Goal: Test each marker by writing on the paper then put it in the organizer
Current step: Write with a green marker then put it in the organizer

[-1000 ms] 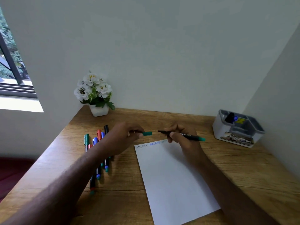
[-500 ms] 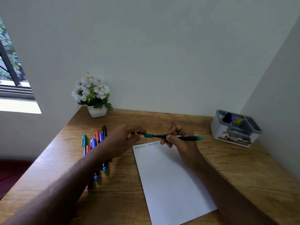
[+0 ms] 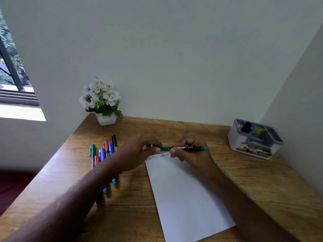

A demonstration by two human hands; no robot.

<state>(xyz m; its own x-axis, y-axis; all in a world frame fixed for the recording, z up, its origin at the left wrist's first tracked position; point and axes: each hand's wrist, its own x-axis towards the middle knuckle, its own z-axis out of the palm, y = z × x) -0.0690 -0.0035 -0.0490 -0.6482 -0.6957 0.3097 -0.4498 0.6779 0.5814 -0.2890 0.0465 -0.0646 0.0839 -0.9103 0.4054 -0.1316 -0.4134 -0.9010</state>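
Green marker (image 3: 185,148) is being capped above paper (image 3: 183,194): cap pinched by L hand (image 3: 139,151), barrel gripped by R hand (image 3: 190,151); organizer (image 3: 253,142) drop likely next.

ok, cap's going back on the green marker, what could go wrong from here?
1. The left hand pinches the cap end while the right hand grips the green marker; if the cap is not fully seated, it may dry out.
2. The left forearm lies over the loose markers and could roll them.
3. The organizer sits far right by the wall: an awkward reach.
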